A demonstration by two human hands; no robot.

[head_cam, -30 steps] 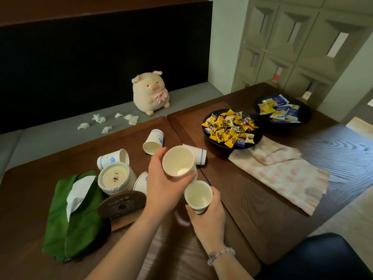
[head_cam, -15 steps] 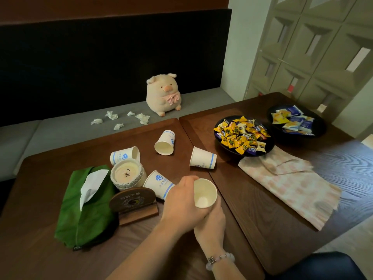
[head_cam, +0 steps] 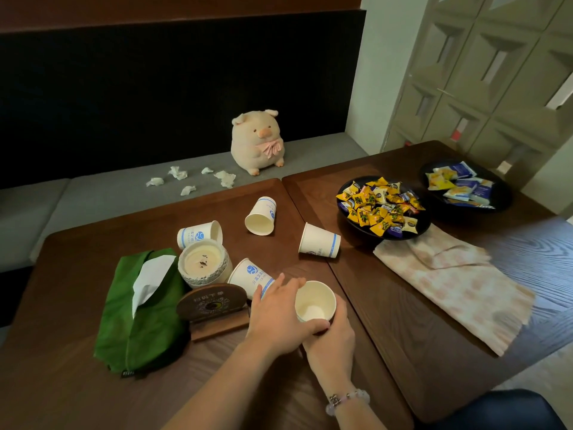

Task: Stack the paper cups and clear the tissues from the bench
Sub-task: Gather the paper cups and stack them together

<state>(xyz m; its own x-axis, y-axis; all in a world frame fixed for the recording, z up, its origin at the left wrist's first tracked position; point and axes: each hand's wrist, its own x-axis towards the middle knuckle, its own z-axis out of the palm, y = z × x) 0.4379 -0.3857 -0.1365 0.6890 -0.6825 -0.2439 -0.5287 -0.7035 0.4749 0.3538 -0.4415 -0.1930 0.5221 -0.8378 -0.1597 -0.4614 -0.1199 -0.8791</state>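
Head view: your right hand [head_cam: 330, 339] fingers wrap the upright cup [head_cam: 314, 302] from its near side; left hand [head_cam: 276, 318] fingers spread, touching its left rim.

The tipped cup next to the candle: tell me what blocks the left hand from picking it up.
Nothing visible blocks it. The left hand lies right beside the tipped cup, its fingers over the cup's rim end. The candle and wooden sign flank the cup closely, but its near side is open.
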